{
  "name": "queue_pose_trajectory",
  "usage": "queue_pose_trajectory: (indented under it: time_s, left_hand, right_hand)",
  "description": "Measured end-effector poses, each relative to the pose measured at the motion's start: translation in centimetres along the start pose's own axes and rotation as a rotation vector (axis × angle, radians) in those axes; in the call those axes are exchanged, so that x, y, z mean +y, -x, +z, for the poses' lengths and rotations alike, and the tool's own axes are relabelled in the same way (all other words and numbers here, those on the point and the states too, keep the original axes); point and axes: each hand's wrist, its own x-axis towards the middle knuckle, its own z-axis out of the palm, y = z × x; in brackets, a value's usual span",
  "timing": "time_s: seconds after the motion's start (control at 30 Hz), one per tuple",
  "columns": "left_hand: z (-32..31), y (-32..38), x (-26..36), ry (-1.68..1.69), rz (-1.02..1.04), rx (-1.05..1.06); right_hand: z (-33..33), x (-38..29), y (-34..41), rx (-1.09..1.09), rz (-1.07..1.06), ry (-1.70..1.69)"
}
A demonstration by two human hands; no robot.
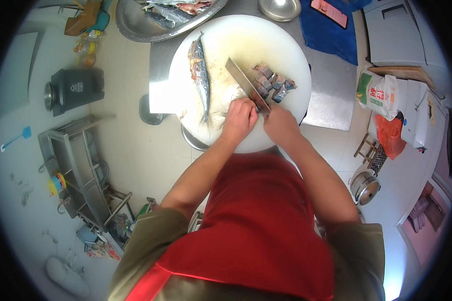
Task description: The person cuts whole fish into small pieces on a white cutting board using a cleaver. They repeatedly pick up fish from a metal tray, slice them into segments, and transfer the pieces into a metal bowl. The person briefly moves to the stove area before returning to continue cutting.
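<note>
My right hand [282, 122] grips the handle of a cleaver [245, 81], its blade slanting up and left across a round white cutting board [226, 32]. Close against the blade's left side, my left hand [240, 118] rests on the board with curled fingers. A small dark bit shows beside its fingertips; whatever lies beneath the hand is hidden. Several chunks of cut fish [278, 81] sit in a cluster to the right of the blade. On the board's left part lies a blue-silver fish [199, 75] like a mackerel, its belly side reddish and torn.
Past the board, a steel basin [132, 28] holds more fish. Beside it stands a small metal bowl [280, 8]. A phone [329, 13] lies on a blue cloth [320, 37] on the steel table [329, 94]. Left on the floor is a dark bin [77, 90].
</note>
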Motion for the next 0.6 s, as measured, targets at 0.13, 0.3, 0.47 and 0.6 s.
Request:
queue_pose_trajectory:
  time_s: [0.13,0.3,0.47,0.6]
  left_hand:
    - [-0.3,-0.1,0.3,0.018,-0.043,-0.006]
    - [-2.9,1.4,-0.3,0.022,-0.223,0.034]
    - [-5.5,2.4,-0.4,-0.04,-0.248,0.056]
    - [-5.3,1.7,-0.2,0.019,0.001,-0.06]
  right_hand:
    - [-0.8,3.0,3.7,-0.026,0.031,0.012]
    - [-1.0,2.3,4.5,0.008,0.038,0.0]
    - [-0.6,0.3,6.4,0.067,0.072,0.017]
    - [0.1,-0.4,7.6,0.03,0.02,0.028]
